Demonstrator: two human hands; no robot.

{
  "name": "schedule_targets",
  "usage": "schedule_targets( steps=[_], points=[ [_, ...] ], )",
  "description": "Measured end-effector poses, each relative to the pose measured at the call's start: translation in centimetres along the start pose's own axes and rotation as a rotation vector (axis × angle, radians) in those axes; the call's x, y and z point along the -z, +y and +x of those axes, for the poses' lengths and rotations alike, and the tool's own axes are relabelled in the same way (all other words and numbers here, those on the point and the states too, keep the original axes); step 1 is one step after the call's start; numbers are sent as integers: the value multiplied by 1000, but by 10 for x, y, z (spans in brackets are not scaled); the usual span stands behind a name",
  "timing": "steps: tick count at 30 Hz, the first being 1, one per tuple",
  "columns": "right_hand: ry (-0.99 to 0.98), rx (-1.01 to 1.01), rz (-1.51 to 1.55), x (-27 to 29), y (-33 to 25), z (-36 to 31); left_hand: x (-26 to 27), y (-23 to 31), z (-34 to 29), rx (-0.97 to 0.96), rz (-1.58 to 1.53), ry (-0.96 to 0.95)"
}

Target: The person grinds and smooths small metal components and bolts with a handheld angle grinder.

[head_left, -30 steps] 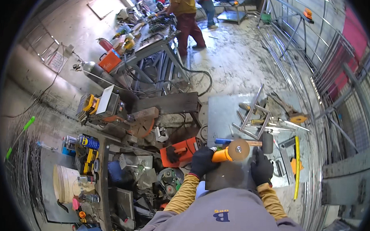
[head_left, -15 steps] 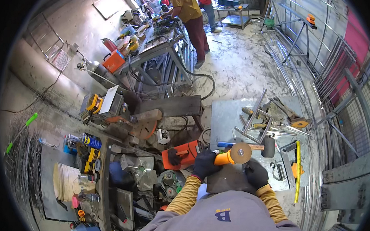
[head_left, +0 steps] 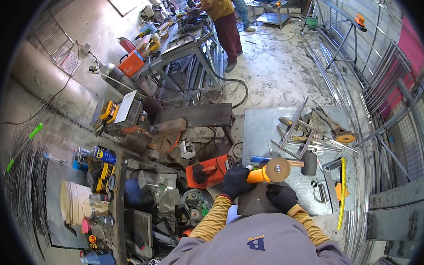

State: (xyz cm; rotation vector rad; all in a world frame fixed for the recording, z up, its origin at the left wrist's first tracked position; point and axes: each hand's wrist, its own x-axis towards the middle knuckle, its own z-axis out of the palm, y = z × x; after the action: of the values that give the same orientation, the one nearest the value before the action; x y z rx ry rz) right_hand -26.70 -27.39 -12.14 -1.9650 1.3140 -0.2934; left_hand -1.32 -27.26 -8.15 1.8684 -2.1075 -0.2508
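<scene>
My left hand (head_left: 237,182), in a black glove, is wrapped round the body of a yellow-orange angle grinder (head_left: 256,175). The grinder's round tan disc (head_left: 277,169) faces up, over the handle of a black-headed mallet (head_left: 309,164). Just below the disc is my right hand (head_left: 282,198), also gloved in black. Its fingers look curled, and what they hold, if anything, is hidden. A dark flat plate (head_left: 256,200) lies between my two hands, close to my body. Past the grinder, a small metal frame (head_left: 295,131) rests on the grey metal tabletop (head_left: 260,123).
On the tabletop's right lie a yellow measuring strip (head_left: 342,192) and a hose clamp (head_left: 319,190). An orange-red toolbox (head_left: 215,166) sits left of my left hand. Farther off, a person (head_left: 221,19) stands at a cluttered bench (head_left: 197,45). Metal bars (head_left: 325,78) line the right side.
My right hand has moved left and a little up, closer to the grinder's disc. The grinder has shifted slightly up and right in my left hand.
</scene>
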Motion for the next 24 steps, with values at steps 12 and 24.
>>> schedule_targets(
  steps=[12,24],
  points=[
    [96,7,83,-1,2,-15,-1,7,-12,5,11,-10],
    [309,274,105,1,9,-6,-5,-4,8,-63,-46,-72]
  ],
)
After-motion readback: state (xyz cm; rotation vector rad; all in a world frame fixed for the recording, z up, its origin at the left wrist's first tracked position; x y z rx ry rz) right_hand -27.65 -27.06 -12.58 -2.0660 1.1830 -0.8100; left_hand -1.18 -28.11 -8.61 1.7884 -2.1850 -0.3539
